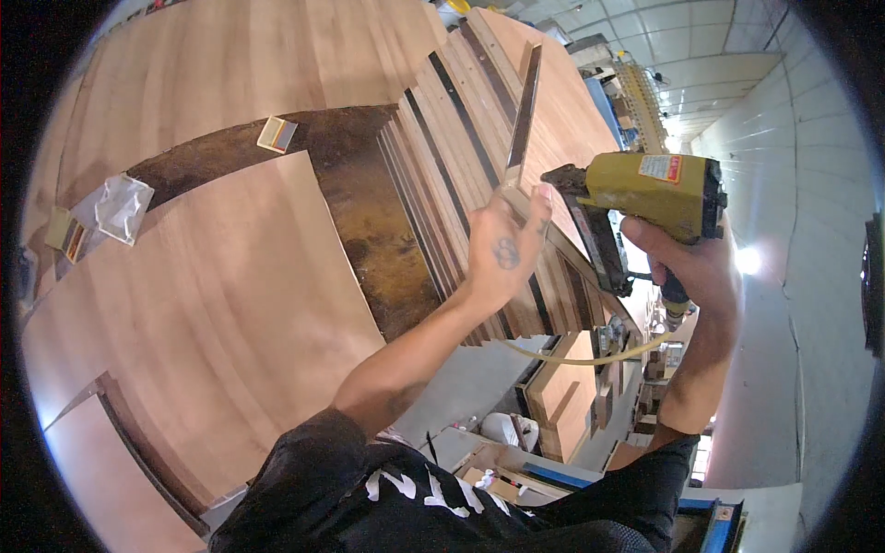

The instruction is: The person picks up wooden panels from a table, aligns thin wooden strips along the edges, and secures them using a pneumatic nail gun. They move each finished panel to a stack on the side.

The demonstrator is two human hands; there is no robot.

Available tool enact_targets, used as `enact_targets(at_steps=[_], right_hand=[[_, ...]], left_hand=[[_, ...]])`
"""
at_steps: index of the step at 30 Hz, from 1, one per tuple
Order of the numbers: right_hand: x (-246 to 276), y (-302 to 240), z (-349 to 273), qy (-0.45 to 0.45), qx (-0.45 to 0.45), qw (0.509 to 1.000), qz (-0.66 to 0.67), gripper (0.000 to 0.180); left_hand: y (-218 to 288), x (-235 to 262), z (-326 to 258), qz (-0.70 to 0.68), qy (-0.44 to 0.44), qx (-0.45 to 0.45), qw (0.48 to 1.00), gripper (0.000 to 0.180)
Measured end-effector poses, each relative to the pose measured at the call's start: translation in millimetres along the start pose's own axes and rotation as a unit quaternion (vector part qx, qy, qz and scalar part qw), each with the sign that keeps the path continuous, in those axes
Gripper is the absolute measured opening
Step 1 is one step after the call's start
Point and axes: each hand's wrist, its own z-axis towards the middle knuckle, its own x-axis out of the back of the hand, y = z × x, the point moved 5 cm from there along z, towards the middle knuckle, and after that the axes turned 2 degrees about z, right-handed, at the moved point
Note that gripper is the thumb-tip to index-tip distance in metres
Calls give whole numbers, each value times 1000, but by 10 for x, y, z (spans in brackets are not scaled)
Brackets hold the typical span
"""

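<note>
My right hand (696,267) is wrapped round the grip of a yellow and black nail gun (650,195), raised at the right. Its dark nose points left, close to my left fingertips. My left hand (505,241) is closed on the lower end of a narrow wood strip (525,115) with a dark face. That strip stands along the top panel (567,115) of a tall stack of wooden panels (452,175), whose edges show light and dark bands. Whether the nose touches the wood, I cannot tell.
A yellow air hose (608,358) hangs from the gun and curves left below the stack. Large wood sheets (212,323) lie at the left, over a dark stained board (369,212). Small cartons (277,135) and a clear plastic bag (123,208) rest there. More boards (562,396) stand below.
</note>
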Motion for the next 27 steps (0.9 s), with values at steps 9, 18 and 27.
enact_targets(at_steps=[9, 18, 27], right_hand=[[-159, -74, 118, -11, -12, 990, -137, 45], [-189, -81, 161, -33, -29, 995, -87, 43], [-168, -104, 119, -12, -22, 997, -76, 32]], left_hand=[[-82, 19, 22, -14, -60, 46, 997, 25], [-82, 10, 31, -10, -43, 47, 998, 22], [-96, 4, 26, 5, -63, 44, 997, 22]])
